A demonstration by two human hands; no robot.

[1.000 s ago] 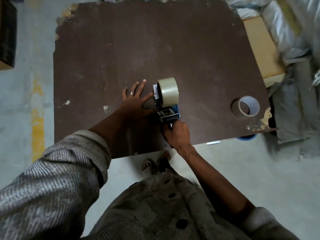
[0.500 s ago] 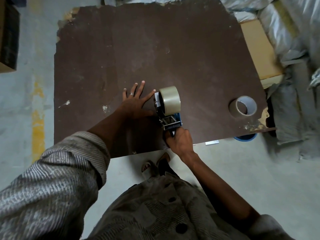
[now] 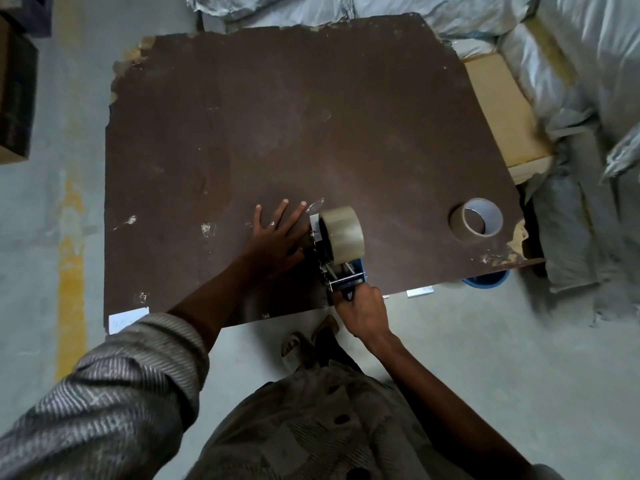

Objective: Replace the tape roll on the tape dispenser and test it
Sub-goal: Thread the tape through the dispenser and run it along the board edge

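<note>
A blue tape dispenser (image 3: 341, 271) stands on the brown board (image 3: 277, 133) near its front edge, with a full tan tape roll (image 3: 343, 233) mounted on it. My right hand (image 3: 363, 313) grips the dispenser's handle from the near side. My left hand (image 3: 277, 237) lies flat on the board just left of the dispenser, fingers spread and straight. A short shiny piece of tape (image 3: 315, 205) shows by my left fingertips at the dispenser's far end. A second, nearly spent tape roll (image 3: 477, 220) lies flat at the board's right edge.
A cardboard box (image 3: 502, 112) and grey sacks (image 3: 571, 64) crowd the board's right and far sides. A blue round object (image 3: 485, 279) peeks from under the board's front right corner. Dark boxes (image 3: 15, 91) sit on the floor at far left. My feet (image 3: 308, 344) are below the front edge.
The dispenser has slid toward the board's front edge with my right hand pulling the handle. My left hand stays flat on the board beside it.
</note>
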